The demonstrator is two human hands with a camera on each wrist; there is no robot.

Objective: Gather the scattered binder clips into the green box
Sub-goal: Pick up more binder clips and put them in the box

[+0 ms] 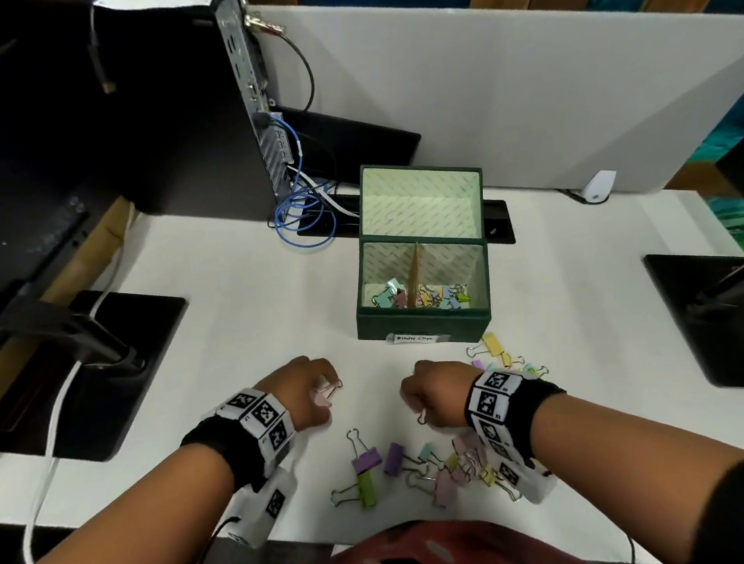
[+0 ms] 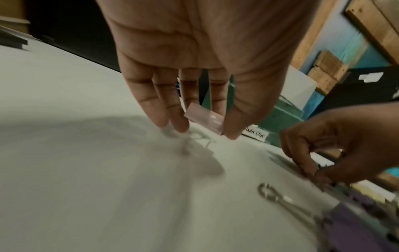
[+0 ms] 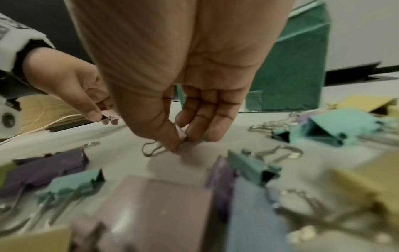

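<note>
The green box [image 1: 425, 322] stands open mid-table, with several pastel binder clips [image 1: 421, 297] lying inside. My left hand [image 1: 323, 391] hovers front-left of it and pinches a pink clip [image 2: 204, 119] between thumb and fingers, just above the table. My right hand [image 1: 417, 406] is in front of the box and pinches another pink clip [image 3: 181, 134], whose wire loop [image 3: 151, 150] hangs down. Several scattered clips [image 1: 422, 466] lie near the table's front edge below my hands, and several more clips [image 1: 502, 356] sit at the box's front right corner.
A computer tower [image 1: 194, 117] with blue cables [image 1: 301, 216] stands behind the box on the left. Black monitor bases sit at the left [image 1: 81, 374] and right [image 1: 720, 319]. A white partition [image 1: 524, 88] closes off the back of the white table [image 1: 253, 337].
</note>
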